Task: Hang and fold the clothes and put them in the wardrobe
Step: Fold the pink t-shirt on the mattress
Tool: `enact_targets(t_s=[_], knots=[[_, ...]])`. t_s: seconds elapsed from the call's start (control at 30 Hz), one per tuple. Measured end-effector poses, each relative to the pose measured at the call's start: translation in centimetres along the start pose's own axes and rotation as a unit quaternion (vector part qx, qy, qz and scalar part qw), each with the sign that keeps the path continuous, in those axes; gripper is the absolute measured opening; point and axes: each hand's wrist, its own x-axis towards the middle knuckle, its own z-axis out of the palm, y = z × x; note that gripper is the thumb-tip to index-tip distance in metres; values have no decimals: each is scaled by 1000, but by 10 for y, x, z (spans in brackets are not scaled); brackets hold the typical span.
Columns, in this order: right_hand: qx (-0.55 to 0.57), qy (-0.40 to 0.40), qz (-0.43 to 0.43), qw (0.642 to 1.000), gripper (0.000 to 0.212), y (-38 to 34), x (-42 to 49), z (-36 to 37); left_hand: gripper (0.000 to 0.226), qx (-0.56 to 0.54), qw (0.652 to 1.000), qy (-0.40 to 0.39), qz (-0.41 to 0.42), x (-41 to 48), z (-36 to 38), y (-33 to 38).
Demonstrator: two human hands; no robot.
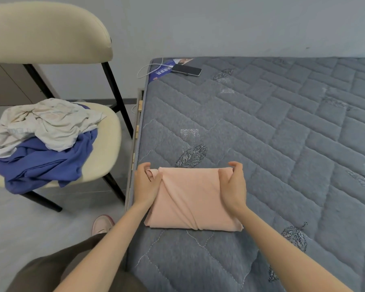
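Observation:
A peach-pink garment [191, 199] lies folded into a rough rectangle near the left edge of the grey quilted mattress [272, 133]. My left hand [147, 183] grips its far left corner, fingers curled round the fabric. At the far right corner, my right hand [233, 182] holds the folded edge with thumb and curled fingers. On the cream chair [105, 144] to the left sits a heap of loose clothes: a white garment [44, 123] on top of a blue one [46, 163].
A phone [186, 69] with a white cable [150, 67] lies at the mattress's far left corner beside a blue label. The bed's wooden frame runs along the left edge. A shoe [102, 224] stands on the grey floor between chair and bed.

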Motion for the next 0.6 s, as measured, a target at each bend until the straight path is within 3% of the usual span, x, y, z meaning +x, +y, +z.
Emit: enact_targets(t_s=[0.13,0.33,0.5,0.6], knots=[[10,23,11,1000,39,7,-19,-7,25,118,985,87,92,-25,-7,-8],[-57,26,79,995,41,20,-48,-10,24,180,983,-9,25,-64,-17,-16],[-59,36,79,994,42,27,-61,-10,19,182,981,39,55,-91,-24,-19],[-59,40,77,994,43,27,-65,-9,22,202,978,29,35,-99,-26,-22]])
